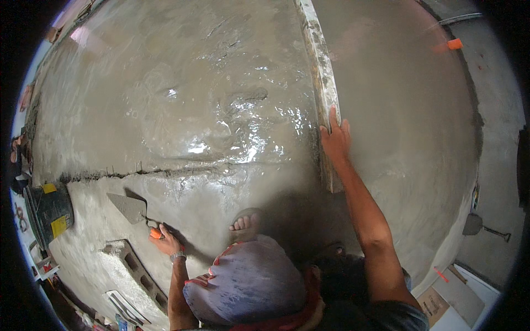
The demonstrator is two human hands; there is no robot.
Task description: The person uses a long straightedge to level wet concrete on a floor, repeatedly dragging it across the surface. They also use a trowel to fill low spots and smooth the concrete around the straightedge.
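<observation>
My left hand (168, 244) is closed round the orange handle of a pointed brick trowel (127, 206). Its blade points up and to the left, over the lower grey cement surface. My right hand (335, 142) grips a long, cement-smeared straightedge board (321, 60) near its closer end, thumb on one side and fingers along the other. The board runs away from me across the floor. Left of it spreads wet, shiny cement (182, 110) with rough, uneven patches; the cement to its right looks smoother. A ragged ridge (127, 174) edges the wet layer on the left.
A bare foot (244, 225) stands between my hands. Beside my left forearm lies a hollow concrete block (132, 276), with a dark bucket (58, 207) beyond it. At the far right are an orange object (455, 43) and a shovel (477, 226). Flat panels (455, 295) lie lower right.
</observation>
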